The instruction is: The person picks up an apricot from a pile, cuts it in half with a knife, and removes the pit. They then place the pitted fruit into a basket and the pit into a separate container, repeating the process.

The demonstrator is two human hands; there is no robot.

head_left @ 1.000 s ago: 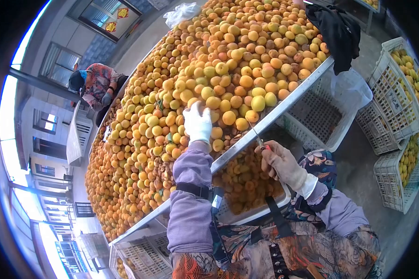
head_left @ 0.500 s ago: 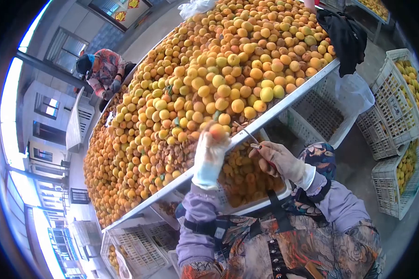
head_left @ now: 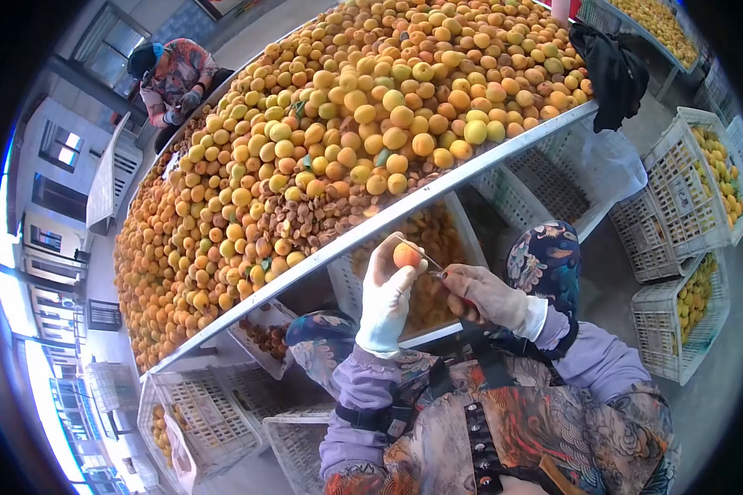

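My left hand [head_left: 387, 289], in a white glove, holds an orange apricot [head_left: 405, 255] upright between thumb and fingers, above a crate [head_left: 474, 239] of wet-looking apricot pieces. Close to its right, my gloved right hand [head_left: 489, 295] is closed round the handle of a thin metal tool [head_left: 422, 256], whose tip reaches the apricot. Just beyond my hands is the metal edge of a table [head_left: 371, 224], heaped with whole apricots [head_left: 264, 177]. A pile of brown pits [head_left: 312, 221] lies among them near that edge.
A co-worker [head_left: 177, 78] in a dark cap bends at the table's far left side. White crates of yellow fruit [head_left: 692, 190] stand at the right. More crates [head_left: 210, 412] stand at the lower left. A black cloth [head_left: 609, 73] hangs over the table's right corner.
My left hand has drawn back from over the table edge with the apricot, to above the crate. The tool tip now meets the fruit. The view has shifted somewhat.
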